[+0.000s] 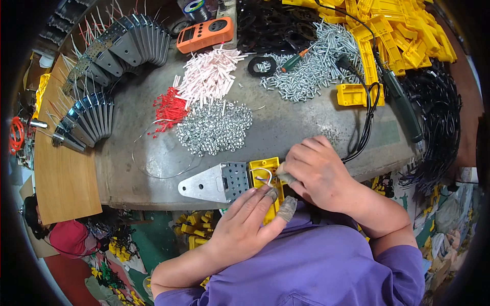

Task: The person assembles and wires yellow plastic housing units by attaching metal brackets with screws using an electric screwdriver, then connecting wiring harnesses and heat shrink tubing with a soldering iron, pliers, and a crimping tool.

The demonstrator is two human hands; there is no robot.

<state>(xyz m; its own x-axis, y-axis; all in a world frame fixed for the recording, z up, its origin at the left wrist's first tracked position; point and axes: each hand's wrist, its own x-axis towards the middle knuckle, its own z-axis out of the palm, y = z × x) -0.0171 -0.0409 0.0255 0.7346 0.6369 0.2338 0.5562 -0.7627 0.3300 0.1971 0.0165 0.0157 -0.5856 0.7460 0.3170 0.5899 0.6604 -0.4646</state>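
Note:
At the bench's near edge lies a yellow plastic housing (264,164), joined end to end with a tapering grey metal plate (208,184) with a perforated part. White and coloured wires (266,172) curve inside the housing. My left hand (245,219) steadies the housing, its fingers laid over the wires and its thumb by the right side. My right hand (319,171) bends in from the right, thumb and fingers pinched at the housing's right edge; what they grip is hidden. Worn coverings wrap some fingertips on both hands.
Beyond my hands lie piles of nuts (214,127), red sleeves (170,109), white sleeves (209,74) and screws (306,71). An orange multimeter (205,34) stands behind. Metal plates (122,48) line the left. A corded electric screwdriver (403,107) and yellow housings (408,30) are right.

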